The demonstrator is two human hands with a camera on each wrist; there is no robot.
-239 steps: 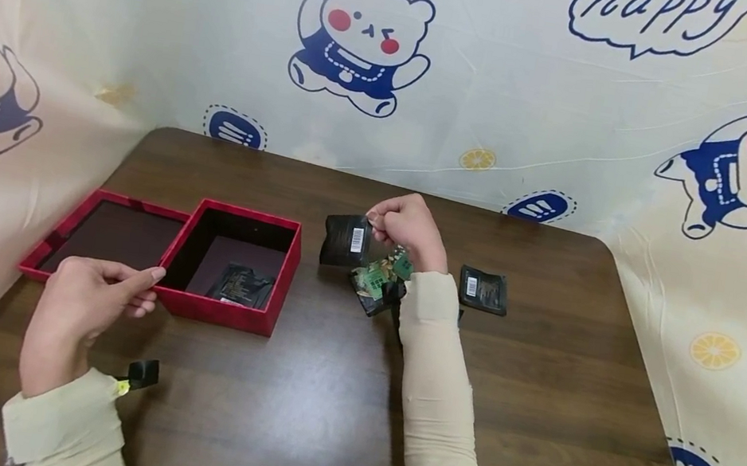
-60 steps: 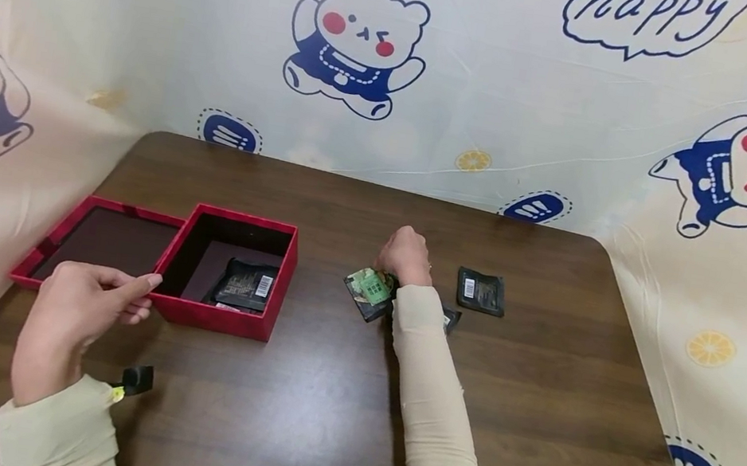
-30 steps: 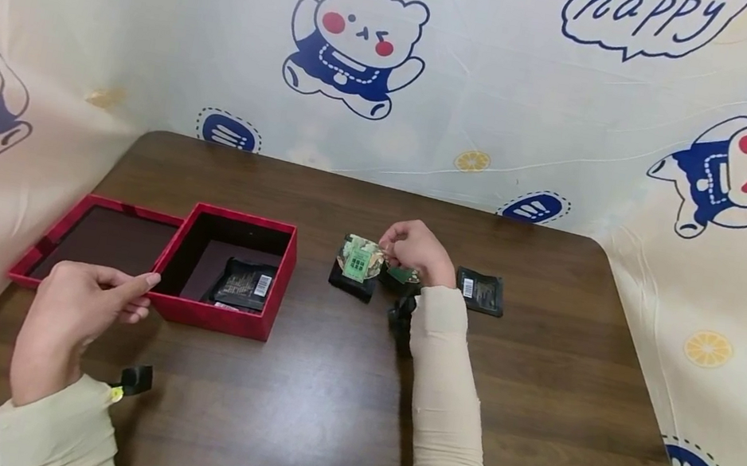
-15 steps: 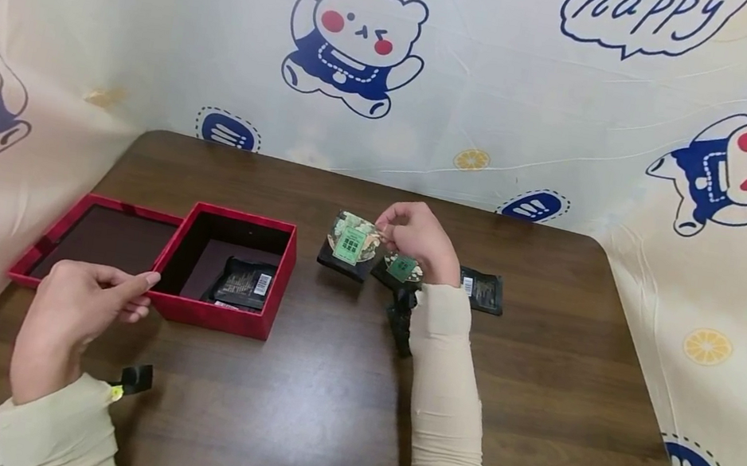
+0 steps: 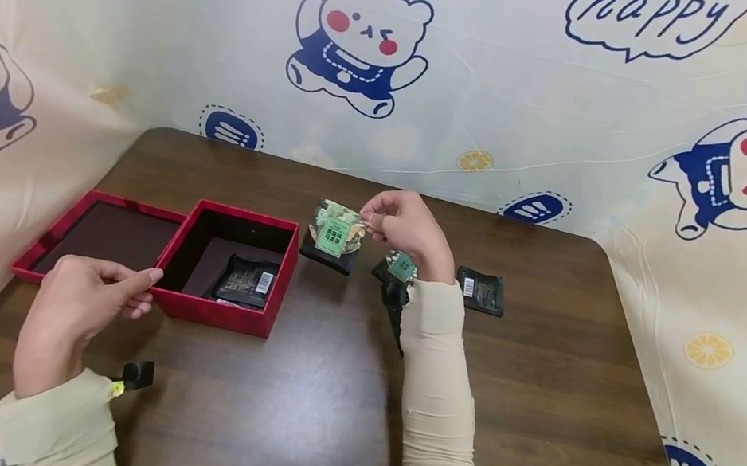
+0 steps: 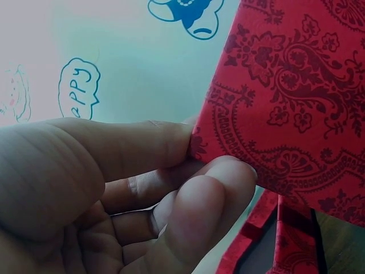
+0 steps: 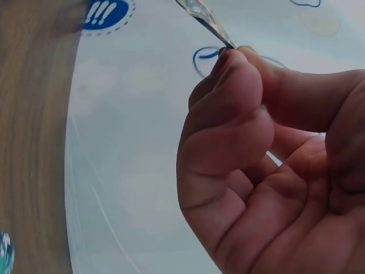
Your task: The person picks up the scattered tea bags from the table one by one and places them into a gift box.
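Note:
My left hand pinches the near corner of an open red box between thumb and fingers. Its dark flower pattern shows in the left wrist view, where the fingers hold the red box corner. Inside the box lies a black sachet with a barcode, on top of something mostly hidden. My right hand pinches the edge of a black sachet with a green label, just right of the box and above the table. In the right wrist view only the sachet's edge shows at the fingertips.
A shallow red lid lies against the box's left side. Under my right hand is another green-labelled sachet, partly hidden by the wrist. Farther right lies a black sachet with a barcode. A printed cloth hangs behind the brown table.
A barcoded sachet, held by my right hand earlier, now lies in the box. That hand then picked up a green-labelled sachet and moved it up and left. The left hand stayed at the box corner.

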